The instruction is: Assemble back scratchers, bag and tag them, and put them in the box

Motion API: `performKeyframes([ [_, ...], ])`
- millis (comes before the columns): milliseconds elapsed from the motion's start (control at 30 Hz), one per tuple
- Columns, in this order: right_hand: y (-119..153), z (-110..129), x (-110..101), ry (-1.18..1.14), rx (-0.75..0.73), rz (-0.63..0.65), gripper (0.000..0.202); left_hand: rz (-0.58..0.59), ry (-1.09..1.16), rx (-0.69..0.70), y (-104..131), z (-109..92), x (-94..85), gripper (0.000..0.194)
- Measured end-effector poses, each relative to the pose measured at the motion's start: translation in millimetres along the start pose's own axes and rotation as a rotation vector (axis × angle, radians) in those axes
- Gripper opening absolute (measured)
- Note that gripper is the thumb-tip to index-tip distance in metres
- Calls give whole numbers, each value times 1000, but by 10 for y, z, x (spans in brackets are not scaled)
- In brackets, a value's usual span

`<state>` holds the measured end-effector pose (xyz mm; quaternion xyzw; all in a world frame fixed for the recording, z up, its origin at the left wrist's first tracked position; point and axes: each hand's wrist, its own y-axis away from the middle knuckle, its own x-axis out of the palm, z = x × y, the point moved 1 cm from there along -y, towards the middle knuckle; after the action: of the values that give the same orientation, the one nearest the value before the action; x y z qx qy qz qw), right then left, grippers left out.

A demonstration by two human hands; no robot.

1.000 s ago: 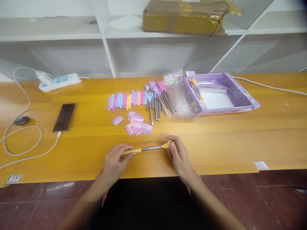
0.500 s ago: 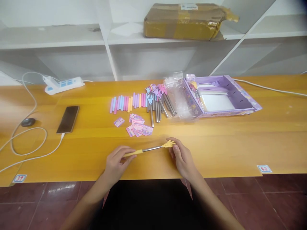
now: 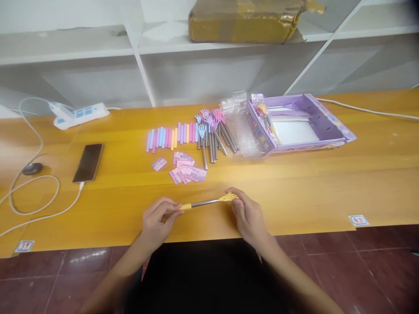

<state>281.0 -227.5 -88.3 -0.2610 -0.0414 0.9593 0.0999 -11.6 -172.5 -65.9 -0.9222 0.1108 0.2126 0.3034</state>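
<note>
The person holds a yellow back scratcher (image 3: 205, 203) in front of the body, above the near edge of the worktop (image 3: 301, 187), directly between the two hands. Its long axis runs from left to right, roughly along that edge, with the right end slightly farther from the body. The left hand (image 3: 160, 221) pinches the yellow sleeve (image 3: 186, 206) between thumb and fingers, hiding its outer end. The right hand (image 3: 249, 217) has thumb and fingers closed about the tips of the yellow hand-shaped head (image 3: 227, 197); how firmly cannot be told. Bare metal shaft shows between, so each hand has its own end and neither is nearer the whole. Just beyond the scratcher lie printed cards (image 3: 193, 173), then loose coloured tubes (image 3: 169, 138) and a pile of other scratchers (image 3: 212, 148). Clear bags (image 3: 240, 124) and a purple tray (image 3: 303, 146) lie farther right, nearer the right hand than the left.
</note>
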Motion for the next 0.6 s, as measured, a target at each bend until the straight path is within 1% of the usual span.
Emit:
performKeyframes([
  [300,4,68,38,59,-14,9,54,-7,-19,-1,-2,1,-10,13],
  [600,72,120,107,74,20,-31,55,-20,16,-12,-16,-20,10,10],
])
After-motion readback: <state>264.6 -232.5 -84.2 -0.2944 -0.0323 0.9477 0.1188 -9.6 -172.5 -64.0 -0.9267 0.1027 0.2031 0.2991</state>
